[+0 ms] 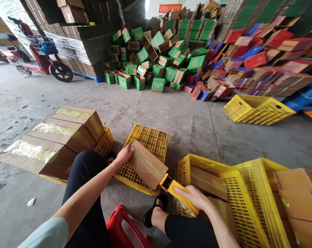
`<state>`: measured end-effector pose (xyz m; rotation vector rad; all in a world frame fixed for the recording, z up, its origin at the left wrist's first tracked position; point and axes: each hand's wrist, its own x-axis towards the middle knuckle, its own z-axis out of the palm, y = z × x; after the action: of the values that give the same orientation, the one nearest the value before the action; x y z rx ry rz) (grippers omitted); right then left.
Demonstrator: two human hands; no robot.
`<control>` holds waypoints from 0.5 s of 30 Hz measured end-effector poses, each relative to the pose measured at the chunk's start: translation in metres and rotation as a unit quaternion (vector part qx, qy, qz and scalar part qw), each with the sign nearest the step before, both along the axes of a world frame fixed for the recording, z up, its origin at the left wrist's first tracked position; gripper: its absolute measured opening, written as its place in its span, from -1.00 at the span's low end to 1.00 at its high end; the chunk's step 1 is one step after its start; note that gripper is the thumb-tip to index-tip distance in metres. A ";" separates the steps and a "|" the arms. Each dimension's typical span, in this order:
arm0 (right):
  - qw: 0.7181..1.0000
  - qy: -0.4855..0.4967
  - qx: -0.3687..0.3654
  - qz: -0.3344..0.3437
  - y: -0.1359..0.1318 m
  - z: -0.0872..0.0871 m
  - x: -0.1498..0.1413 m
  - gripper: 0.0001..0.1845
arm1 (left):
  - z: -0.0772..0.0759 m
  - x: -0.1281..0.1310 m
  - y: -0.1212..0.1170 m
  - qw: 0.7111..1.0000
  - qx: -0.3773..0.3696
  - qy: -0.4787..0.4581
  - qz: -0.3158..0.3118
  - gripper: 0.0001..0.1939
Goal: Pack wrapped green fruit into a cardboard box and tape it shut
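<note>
A flat cardboard box with a strip of clear tape along its top lies slanted on an upturned yellow plastic crate. My left hand grips the box's far left end. My right hand is closed around a long yellow hand tool with a dark front end, which looks like a carton stapler. The tool's front end touches or nearly touches the near right end of the box. My right palm and the tool's underside are partly hidden.
On my left are several taped cartons on a yellow crate. Yellow crates holding cardboard boxes stand at my right. A red stool is below me. Farther off are a yellow crate, piled green boxes and a red scooter.
</note>
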<state>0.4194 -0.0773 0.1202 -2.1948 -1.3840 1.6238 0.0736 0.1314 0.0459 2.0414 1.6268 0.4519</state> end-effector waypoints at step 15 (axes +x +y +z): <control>0.991 -0.053 0.075 0.098 0.031 -0.008 -0.072 -0.40 | 0.013 0.005 -0.074 0.945 0.055 0.079 -0.314 -0.31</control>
<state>0.3471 -0.0462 0.1119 -2.1453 -1.7403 1.4198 0.0790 0.0569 0.0590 2.5792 0.9491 0.1502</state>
